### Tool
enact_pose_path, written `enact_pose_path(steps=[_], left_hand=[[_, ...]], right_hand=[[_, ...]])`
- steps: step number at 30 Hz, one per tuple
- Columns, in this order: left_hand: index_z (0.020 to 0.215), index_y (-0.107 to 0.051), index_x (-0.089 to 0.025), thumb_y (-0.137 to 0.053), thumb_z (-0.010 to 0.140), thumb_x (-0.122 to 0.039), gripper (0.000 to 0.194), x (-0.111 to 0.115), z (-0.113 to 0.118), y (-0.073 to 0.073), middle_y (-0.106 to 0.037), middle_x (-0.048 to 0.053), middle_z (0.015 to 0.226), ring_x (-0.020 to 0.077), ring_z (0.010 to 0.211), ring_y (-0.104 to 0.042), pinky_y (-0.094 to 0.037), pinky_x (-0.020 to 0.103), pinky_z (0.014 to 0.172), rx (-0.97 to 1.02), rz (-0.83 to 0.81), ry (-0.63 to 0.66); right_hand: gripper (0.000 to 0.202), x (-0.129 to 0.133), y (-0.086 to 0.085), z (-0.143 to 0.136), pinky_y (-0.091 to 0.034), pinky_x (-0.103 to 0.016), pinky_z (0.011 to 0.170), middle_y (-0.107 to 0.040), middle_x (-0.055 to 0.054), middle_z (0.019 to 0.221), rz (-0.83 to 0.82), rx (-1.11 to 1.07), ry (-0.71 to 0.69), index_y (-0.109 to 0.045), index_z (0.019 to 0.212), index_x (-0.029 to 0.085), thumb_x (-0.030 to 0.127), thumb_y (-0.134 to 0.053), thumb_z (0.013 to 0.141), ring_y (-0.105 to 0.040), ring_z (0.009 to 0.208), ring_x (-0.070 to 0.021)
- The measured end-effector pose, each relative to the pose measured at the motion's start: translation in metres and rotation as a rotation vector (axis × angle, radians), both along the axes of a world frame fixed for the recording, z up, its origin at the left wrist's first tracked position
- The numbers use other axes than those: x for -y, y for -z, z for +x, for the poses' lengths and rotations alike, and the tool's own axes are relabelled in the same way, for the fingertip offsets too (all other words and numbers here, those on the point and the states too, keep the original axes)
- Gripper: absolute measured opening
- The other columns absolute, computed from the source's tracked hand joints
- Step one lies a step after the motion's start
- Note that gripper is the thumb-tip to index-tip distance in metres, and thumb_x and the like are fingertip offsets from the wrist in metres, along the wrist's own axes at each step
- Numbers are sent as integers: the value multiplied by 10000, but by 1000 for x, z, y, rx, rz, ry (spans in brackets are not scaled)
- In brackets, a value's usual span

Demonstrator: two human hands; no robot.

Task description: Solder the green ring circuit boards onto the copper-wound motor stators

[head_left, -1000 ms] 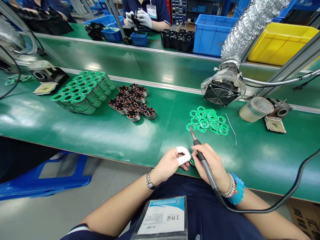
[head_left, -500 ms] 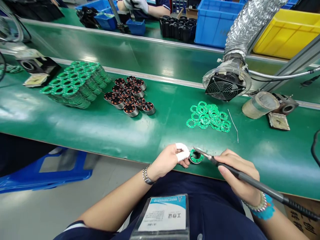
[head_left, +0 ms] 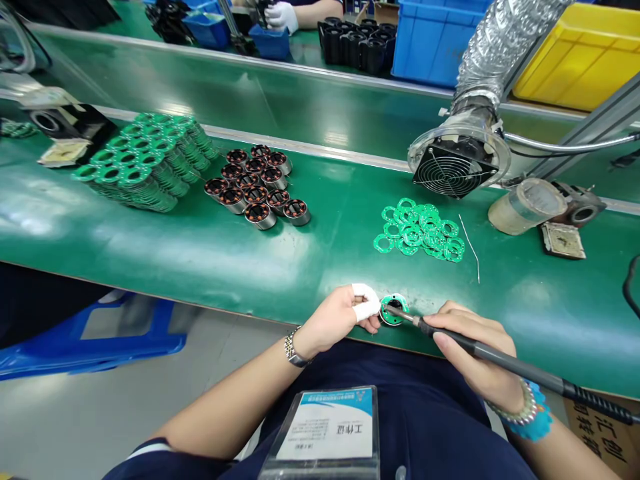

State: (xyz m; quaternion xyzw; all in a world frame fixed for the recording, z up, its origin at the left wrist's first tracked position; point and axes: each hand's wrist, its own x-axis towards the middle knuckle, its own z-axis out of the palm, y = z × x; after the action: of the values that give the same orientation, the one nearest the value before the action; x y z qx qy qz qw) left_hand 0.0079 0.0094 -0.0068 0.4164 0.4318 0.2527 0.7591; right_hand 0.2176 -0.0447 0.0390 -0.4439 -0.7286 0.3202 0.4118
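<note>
My right hand (head_left: 475, 347) is closed around the dark handle of a soldering iron (head_left: 450, 340). The iron's tip is over the left part of a green ring-shaped circuit board (head_left: 403, 303), which sits on a round metal motor stator at the table's front edge. At the left rim of this piece, my left hand (head_left: 350, 310) is closed in a pinch, with white covers on thumb and forefinger. A thin strand, apparently solder wire, is at those fingers; most of it is hidden. Whether the other fingers touch the stator, I cannot tell.
Loose green ring boards (head_left: 420, 230) lie ahead, beside a bent thin wire (head_left: 470, 248). Copper-wound stators (head_left: 257, 193) and stacked boards (head_left: 143, 163) stand left. A fume fan (head_left: 453, 167) hangs above the table; a jar (head_left: 525, 207) stands right. A co-worker's gloved hand (head_left: 281, 17) shows behind.
The soldering iron's tip has moved down and slightly left, from the board's upper edge to its left part. My left hand stays almost in place. The view has shifted slightly.
</note>
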Motion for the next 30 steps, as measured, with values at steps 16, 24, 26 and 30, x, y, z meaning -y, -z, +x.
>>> enact_pose_path(steps=[16,24,26,30], left_hand=[[797,-578,-145,-599,766,-261,122,3,-6,4,-642,22,679,132,624,-630,-513,261,621,-66,203,6],[840,-697,-194,-587,796,-208,119,-1,-22,8,-684,51,822,144,760,-626,-480,255,709,-193,864,255],[781,-685,-175,-641,752,-226,73,-2,-17,5,-667,38,773,136,722,-612,-474,247,684,-163,718,226],[683,-601,-140,-680,679,-255,140,-3,-6,-2,-600,1,633,111,585,-566,-461,239,592,-74,273,154]], right_hand=[[365,-44,18,-6,-466,-330,898,-550,-86,1141,-13,287,-387,-474,1180,218,101,-512,837,-512,1080,-178],[357,-24,29,-15,-487,-330,803,-572,-78,1008,18,276,-156,-465,1180,214,204,-560,836,-545,920,-189],[382,-18,33,-19,-491,-343,787,-575,-84,989,49,267,-70,-457,1187,203,200,-574,823,-540,908,-201],[411,-13,35,-25,-490,-371,788,-588,-102,976,114,261,1,-463,1184,177,198,-601,798,-529,921,-225]])
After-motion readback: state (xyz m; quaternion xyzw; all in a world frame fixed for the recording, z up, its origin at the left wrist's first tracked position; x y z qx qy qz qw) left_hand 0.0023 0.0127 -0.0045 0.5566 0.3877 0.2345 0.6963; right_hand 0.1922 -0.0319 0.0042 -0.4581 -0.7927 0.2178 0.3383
